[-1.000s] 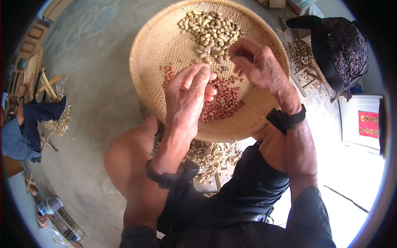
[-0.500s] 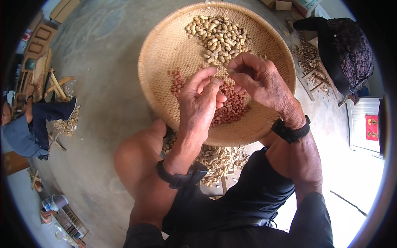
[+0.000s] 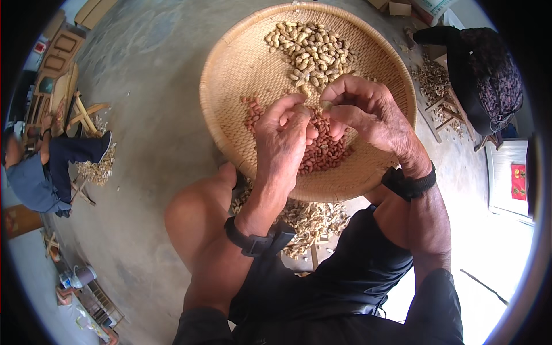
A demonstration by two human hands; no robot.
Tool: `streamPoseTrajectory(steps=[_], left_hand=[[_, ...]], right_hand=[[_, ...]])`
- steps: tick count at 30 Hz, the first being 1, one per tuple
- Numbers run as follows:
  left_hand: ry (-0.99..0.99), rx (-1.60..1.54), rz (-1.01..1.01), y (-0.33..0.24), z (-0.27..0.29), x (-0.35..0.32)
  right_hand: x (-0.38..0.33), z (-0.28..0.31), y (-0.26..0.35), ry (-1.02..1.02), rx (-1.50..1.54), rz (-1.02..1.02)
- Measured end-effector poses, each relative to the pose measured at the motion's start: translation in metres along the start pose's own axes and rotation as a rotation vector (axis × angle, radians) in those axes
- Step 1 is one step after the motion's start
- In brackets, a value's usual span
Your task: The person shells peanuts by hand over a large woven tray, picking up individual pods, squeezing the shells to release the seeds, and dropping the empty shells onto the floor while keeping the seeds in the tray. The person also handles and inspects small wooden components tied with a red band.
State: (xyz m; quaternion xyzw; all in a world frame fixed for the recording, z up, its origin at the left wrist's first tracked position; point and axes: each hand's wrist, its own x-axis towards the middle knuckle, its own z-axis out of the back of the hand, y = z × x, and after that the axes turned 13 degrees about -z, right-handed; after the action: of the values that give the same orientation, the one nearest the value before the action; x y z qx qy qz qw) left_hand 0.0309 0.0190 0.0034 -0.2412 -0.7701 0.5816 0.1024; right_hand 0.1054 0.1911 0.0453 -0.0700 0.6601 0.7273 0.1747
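I read this as the shelling step: my left hand (image 3: 284, 141) and right hand (image 3: 368, 112) meet over the middle of the woven tray (image 3: 230, 86), fingertips pinched on one peanut (image 3: 326, 106). Unshelled pods (image 3: 310, 49) lie toward the far rim, red kernels (image 3: 328, 152) toward the near rim — next calls for a firm crack.

in the basket (image 3: 230, 75), unshelled peanuts (image 3: 307, 49) lie behind shelled kernels (image 3: 325, 152).
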Motion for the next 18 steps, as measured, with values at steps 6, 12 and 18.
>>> streamPoseTrajectory(steps=[6, 12, 18], left_hand=[[0.044, -0.041, -0.051, -0.003, 0.001, -0.004], [0.173, -0.056, -0.195, -0.012, 0.006, -0.017], [0.256, -0.031, -0.217, -0.036, 0.01, -0.042]], right_hand=[[-0.002, 0.005, 0.006, 0.015, 0.065, -0.026], [-0.015, 0.008, 0.004, -0.052, 0.009, -0.039], [-0.049, -0.019, 0.015, -0.129, 0.018, 0.048]])
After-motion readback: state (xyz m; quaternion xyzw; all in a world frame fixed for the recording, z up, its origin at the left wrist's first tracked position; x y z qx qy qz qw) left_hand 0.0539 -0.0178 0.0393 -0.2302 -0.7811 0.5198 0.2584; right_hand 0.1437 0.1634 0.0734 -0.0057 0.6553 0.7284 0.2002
